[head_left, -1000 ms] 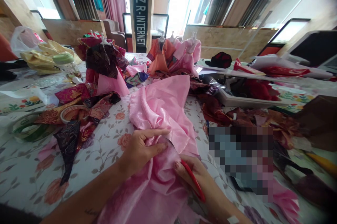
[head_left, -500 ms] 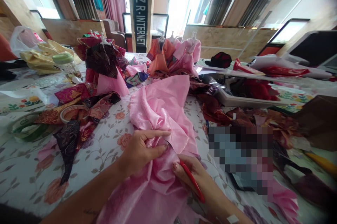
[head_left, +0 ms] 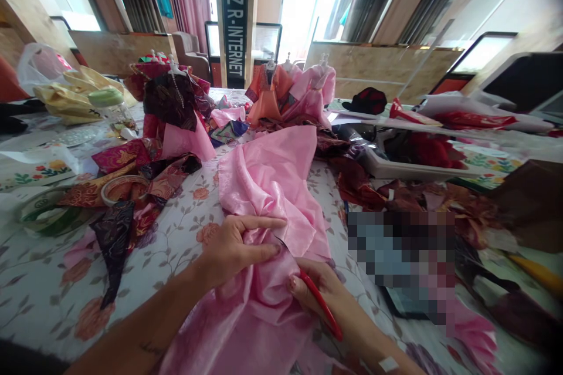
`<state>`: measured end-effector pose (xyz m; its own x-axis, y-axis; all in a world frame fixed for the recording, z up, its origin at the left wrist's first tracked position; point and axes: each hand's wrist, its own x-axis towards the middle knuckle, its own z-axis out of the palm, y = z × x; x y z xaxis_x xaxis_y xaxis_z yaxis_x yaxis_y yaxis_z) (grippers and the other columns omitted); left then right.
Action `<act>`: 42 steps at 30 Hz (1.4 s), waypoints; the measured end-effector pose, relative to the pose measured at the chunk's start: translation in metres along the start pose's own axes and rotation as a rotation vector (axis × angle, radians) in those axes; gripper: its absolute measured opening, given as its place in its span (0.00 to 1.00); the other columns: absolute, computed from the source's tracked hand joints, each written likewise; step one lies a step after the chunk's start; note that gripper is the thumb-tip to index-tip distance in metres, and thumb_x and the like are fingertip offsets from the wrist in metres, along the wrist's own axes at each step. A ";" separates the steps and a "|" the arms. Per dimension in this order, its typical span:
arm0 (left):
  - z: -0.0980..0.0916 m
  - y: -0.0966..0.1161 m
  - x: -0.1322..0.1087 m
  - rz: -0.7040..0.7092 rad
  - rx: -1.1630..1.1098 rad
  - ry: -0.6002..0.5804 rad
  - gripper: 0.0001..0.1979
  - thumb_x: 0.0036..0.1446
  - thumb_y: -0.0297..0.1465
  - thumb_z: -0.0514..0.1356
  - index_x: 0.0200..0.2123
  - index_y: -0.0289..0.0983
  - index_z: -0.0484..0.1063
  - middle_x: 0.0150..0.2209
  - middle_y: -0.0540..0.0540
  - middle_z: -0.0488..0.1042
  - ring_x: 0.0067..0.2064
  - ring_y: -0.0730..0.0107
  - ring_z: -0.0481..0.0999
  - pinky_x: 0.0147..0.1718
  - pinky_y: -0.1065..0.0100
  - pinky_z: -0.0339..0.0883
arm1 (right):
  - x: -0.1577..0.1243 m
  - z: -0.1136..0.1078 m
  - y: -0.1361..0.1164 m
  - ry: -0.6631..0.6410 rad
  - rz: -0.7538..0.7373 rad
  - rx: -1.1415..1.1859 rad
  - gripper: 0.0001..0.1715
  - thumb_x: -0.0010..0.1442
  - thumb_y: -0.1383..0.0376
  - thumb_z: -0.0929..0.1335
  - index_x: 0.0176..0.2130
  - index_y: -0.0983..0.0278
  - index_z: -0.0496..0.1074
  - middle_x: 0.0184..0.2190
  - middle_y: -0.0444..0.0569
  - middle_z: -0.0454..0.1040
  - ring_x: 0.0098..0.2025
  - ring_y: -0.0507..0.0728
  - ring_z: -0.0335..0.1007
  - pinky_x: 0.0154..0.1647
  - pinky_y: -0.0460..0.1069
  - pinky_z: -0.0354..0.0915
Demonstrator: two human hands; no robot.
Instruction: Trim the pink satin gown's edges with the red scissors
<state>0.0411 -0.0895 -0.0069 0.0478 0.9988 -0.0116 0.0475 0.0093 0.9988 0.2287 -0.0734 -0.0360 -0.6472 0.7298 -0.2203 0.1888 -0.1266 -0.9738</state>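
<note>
A large piece of pink satin cloth (head_left: pixel 268 187) lies bunched on the table in front of me. My left hand (head_left: pixel 237 246) pinches a fold of it, fingers on top. My right hand (head_left: pixel 314 293) holds a pair of red-handled scissors (head_left: pixel 321 304). Their thin dark blade tip (head_left: pixel 281 243) reaches into the satin just beside my left fingers. The rest of the blades are hidden by the cloth and my hand.
The floral tablecloth (head_left: pixel 53 287) carries scraps of brocade (head_left: pixel 132 187), a tape roll (head_left: pixel 48 213), a green-lidded jar (head_left: pixel 105 99) and dressed miniature mannequins (head_left: pixel 312 90). A white tray (head_left: pixel 413 169) holds red cloth at right. A pixelated patch (head_left: pixel 400 263) hides something.
The scissors tip has shifted slightly along the satin, and the cloth's folds have moved a little. Both hands stay in nearly the same place.
</note>
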 end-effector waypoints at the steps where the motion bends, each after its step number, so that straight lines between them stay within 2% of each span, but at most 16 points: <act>1: 0.000 0.000 0.000 0.002 0.002 0.000 0.17 0.46 0.26 0.67 0.42 0.40 0.79 0.49 0.46 0.77 0.55 0.58 0.72 0.53 0.66 0.67 | 0.000 0.000 0.000 0.003 0.000 0.001 0.29 0.50 0.44 0.69 0.23 0.64 0.60 0.21 0.39 0.51 0.23 0.48 0.43 0.21 0.46 0.41; 8: -0.002 -0.003 0.000 -0.049 -0.092 0.057 0.18 0.45 0.30 0.68 0.44 0.40 0.78 0.47 0.47 0.78 0.53 0.58 0.74 0.53 0.63 0.67 | 0.001 0.001 0.006 0.008 -0.006 0.055 0.29 0.51 0.43 0.69 0.23 0.64 0.60 0.18 0.37 0.50 0.21 0.47 0.41 0.20 0.46 0.39; 11: -0.002 -0.003 0.000 -0.067 -0.142 0.040 0.18 0.45 0.30 0.68 0.44 0.42 0.78 0.47 0.49 0.78 0.54 0.60 0.73 0.53 0.66 0.66 | 0.001 0.000 0.005 0.003 0.006 0.053 0.30 0.51 0.41 0.68 0.23 0.64 0.60 0.18 0.37 0.50 0.20 0.47 0.41 0.21 0.46 0.38; 15: 0.000 0.000 0.000 -0.065 -0.089 0.018 0.18 0.46 0.29 0.68 0.43 0.42 0.78 0.49 0.49 0.77 0.54 0.61 0.72 0.49 0.70 0.69 | -0.001 0.000 -0.003 -0.029 -0.027 0.007 0.28 0.52 0.43 0.68 0.25 0.65 0.63 0.21 0.39 0.54 0.23 0.49 0.45 0.23 0.46 0.43; 18: 0.001 0.001 0.000 -0.044 -0.040 0.026 0.17 0.45 0.29 0.68 0.43 0.42 0.78 0.48 0.48 0.77 0.54 0.60 0.73 0.50 0.69 0.69 | -0.002 0.000 -0.005 -0.053 -0.044 0.005 0.26 0.55 0.45 0.67 0.27 0.65 0.65 0.23 0.40 0.54 0.25 0.49 0.45 0.24 0.46 0.45; 30: 0.001 -0.004 0.000 0.027 0.050 0.065 0.18 0.47 0.28 0.67 0.44 0.40 0.77 0.46 0.49 0.79 0.51 0.60 0.76 0.49 0.68 0.71 | -0.001 0.002 0.007 0.025 0.047 0.109 0.30 0.50 0.43 0.69 0.22 0.64 0.59 0.17 0.36 0.49 0.19 0.46 0.39 0.18 0.46 0.36; 37: 0.003 -0.004 -0.001 0.044 0.058 0.074 0.18 0.47 0.27 0.67 0.44 0.40 0.77 0.46 0.49 0.79 0.51 0.63 0.75 0.49 0.71 0.70 | 0.000 0.001 0.005 -0.001 -0.008 0.064 0.29 0.50 0.44 0.70 0.23 0.65 0.62 0.20 0.39 0.53 0.22 0.47 0.43 0.19 0.45 0.40; 42: 0.003 -0.005 0.000 0.079 0.086 0.074 0.18 0.47 0.27 0.67 0.44 0.39 0.77 0.46 0.49 0.78 0.52 0.63 0.75 0.50 0.71 0.70 | -0.001 0.001 0.004 0.009 0.025 0.061 0.28 0.51 0.45 0.70 0.23 0.64 0.60 0.18 0.37 0.50 0.19 0.46 0.40 0.18 0.45 0.37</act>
<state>0.0440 -0.0894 -0.0125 -0.0186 0.9971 0.0741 0.1318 -0.0710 0.9887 0.2296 -0.0754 -0.0398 -0.6361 0.7320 -0.2440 0.1587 -0.1854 -0.9698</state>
